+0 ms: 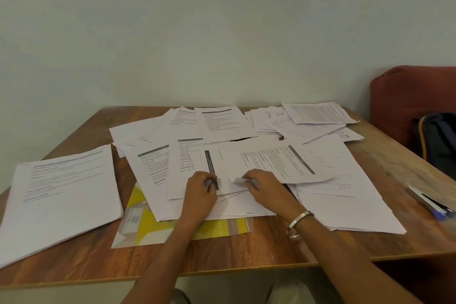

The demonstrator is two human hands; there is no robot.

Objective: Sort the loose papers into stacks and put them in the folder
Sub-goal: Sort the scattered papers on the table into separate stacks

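From the head view, you see both of your hands out in front of you on a wooden counter [246, 242].

Your left hand [201, 192] lies on top of the loose papers [246, 155]. Its fingers are curled and pinch the near end of a sheet with a dark stripe [211, 168].

Your right hand [264, 186] is just beside the left one. Its fingers are curled too, and they pinch the bent corner of a printed sheet [271, 159] that lies turned sideways. There is a silver bangle [297, 223] on that wrist.

The loose papers spread out under and beyond both hands, lying crooked and over each other. More of them sit far off past your right hand, near the wall.

Well to the left of your left hand is a neat stack of papers [61, 195].

The folder [177, 228] is clear and yellow. It lies flat under your left arm, and the loose papers cover its far part.

Far to the right of your right hand lies a stapler [430, 202], near the counter's edge. Past it are a dark bag [439, 140] and a red cushion [407, 96].
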